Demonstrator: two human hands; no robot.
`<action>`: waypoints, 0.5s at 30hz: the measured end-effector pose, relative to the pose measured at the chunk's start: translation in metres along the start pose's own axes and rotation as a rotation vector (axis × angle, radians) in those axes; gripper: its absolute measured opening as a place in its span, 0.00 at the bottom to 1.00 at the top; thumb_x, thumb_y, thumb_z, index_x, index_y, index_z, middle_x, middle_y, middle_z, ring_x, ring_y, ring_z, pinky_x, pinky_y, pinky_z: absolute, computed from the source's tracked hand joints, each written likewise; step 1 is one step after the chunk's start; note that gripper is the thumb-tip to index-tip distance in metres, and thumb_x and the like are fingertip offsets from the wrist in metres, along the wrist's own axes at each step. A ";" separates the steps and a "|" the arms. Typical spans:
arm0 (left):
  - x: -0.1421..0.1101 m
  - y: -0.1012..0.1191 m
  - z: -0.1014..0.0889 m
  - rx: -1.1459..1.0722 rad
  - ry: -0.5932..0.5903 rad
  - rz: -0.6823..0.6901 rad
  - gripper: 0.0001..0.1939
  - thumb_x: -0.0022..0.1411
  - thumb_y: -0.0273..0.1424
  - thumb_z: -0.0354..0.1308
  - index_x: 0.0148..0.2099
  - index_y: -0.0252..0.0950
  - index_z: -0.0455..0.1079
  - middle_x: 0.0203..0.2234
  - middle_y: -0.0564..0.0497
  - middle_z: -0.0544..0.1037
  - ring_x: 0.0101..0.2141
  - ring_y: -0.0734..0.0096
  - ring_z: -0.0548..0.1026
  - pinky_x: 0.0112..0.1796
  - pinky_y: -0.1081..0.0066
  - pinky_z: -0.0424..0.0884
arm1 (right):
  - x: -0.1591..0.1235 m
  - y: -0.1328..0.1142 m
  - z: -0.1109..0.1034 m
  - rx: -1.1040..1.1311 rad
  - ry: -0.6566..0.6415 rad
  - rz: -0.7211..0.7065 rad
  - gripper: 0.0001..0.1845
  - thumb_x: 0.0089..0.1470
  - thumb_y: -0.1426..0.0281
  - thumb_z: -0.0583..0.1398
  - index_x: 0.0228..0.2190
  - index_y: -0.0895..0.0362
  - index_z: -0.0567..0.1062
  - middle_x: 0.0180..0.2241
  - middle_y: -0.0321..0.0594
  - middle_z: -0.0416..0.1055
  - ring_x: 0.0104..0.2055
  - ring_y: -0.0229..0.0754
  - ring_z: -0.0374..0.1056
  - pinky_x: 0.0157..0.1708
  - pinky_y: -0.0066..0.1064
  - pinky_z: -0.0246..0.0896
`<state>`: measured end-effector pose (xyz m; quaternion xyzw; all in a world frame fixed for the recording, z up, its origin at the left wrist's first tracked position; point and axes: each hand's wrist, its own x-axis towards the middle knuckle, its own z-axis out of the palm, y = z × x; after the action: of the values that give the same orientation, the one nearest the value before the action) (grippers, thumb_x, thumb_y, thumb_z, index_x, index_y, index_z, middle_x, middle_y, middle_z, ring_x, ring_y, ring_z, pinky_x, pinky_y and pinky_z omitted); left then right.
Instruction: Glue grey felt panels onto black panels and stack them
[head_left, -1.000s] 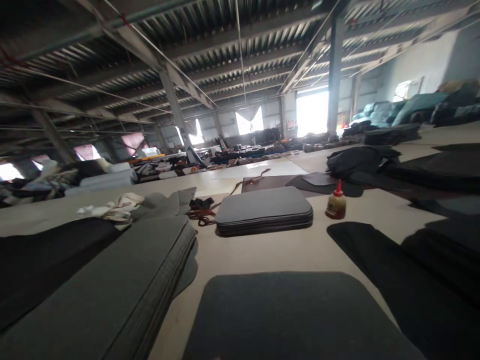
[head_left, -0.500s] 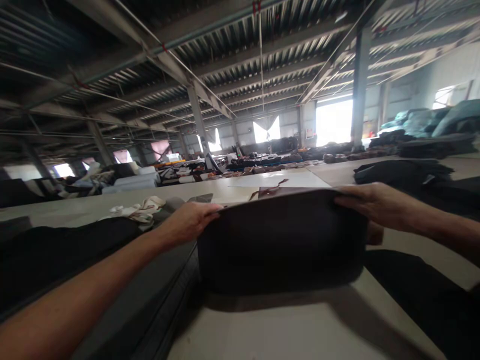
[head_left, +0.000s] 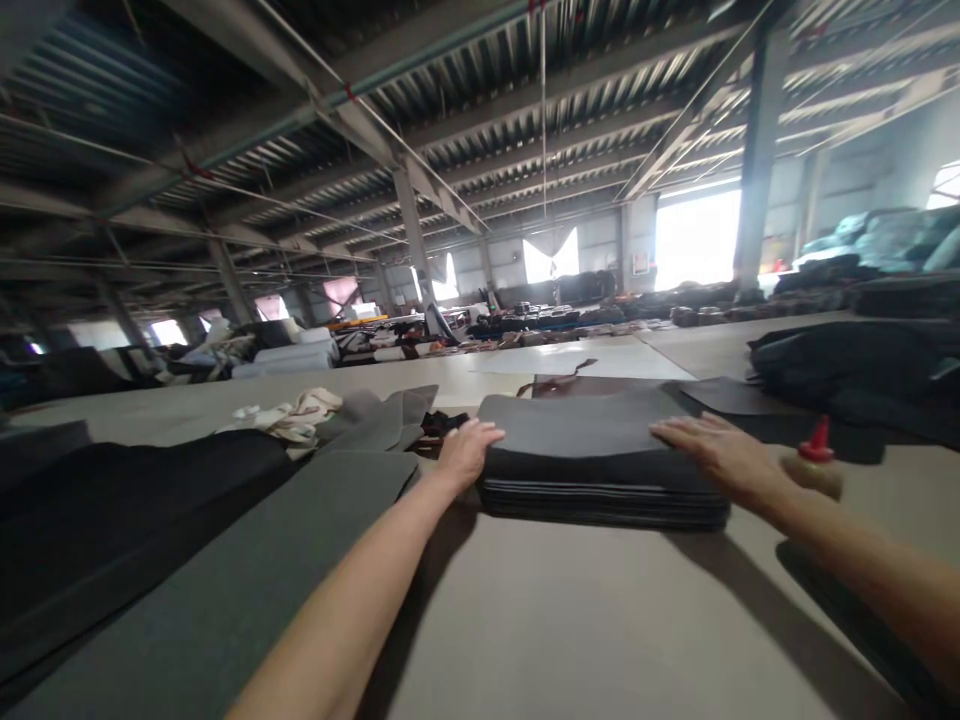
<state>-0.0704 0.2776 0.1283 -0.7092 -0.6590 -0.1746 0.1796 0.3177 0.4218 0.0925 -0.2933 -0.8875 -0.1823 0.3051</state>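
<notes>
A neat stack of dark, rounded-corner sheets [head_left: 604,505] lies on the pale table in front of me. On top is a grey-black sheet [head_left: 574,425], its near part bending down over the front of the pile. My left hand [head_left: 466,452] is at the left edge of this sheet, fingers extended toward it. Over the right edge, my right hand [head_left: 709,448] is open with its fingers stretched out flat. Whether the fingertips press on the sheet I cannot tell.
A bottle with a red nozzle [head_left: 817,455] stands beside my right wrist. Large dark green-grey material [head_left: 225,560] covers the left side. A crumpled cream cloth [head_left: 300,415] lies behind it. Dark folded material [head_left: 847,370] is piled at the back right.
The dark sheet I held up by its upper edge with both hands has come down onto the stack. My hands have let go of that edge. The view has turned slightly left.
</notes>
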 end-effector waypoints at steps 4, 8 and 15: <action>-0.017 -0.006 0.052 -0.079 -0.095 -0.025 0.16 0.70 0.36 0.58 0.56 0.38 0.70 0.57 0.43 0.72 0.57 0.56 0.70 0.59 0.48 0.66 | -0.023 -0.003 0.047 0.052 -0.246 0.139 0.33 0.56 0.81 0.46 0.58 0.56 0.74 0.57 0.47 0.70 0.55 0.53 0.70 0.52 0.45 0.68; -0.021 -0.012 0.055 -0.144 -0.105 -0.006 0.17 0.70 0.35 0.58 0.58 0.37 0.69 0.59 0.43 0.70 0.59 0.55 0.68 0.60 0.46 0.65 | -0.025 -0.002 0.041 0.089 -0.282 0.154 0.34 0.56 0.81 0.45 0.59 0.56 0.73 0.59 0.47 0.69 0.55 0.55 0.70 0.51 0.47 0.68; -0.026 -0.010 0.056 -0.286 -0.106 0.016 0.17 0.70 0.35 0.57 0.58 0.37 0.69 0.60 0.42 0.69 0.61 0.54 0.66 0.62 0.44 0.61 | -0.034 0.009 0.041 0.100 -0.274 0.118 0.33 0.56 0.79 0.46 0.59 0.57 0.73 0.59 0.47 0.68 0.58 0.56 0.68 0.55 0.49 0.65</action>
<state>-0.0813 0.2829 0.0671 -0.7409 -0.6304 -0.2277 0.0432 0.3273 0.4351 0.0405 -0.3516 -0.9100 -0.0776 0.2056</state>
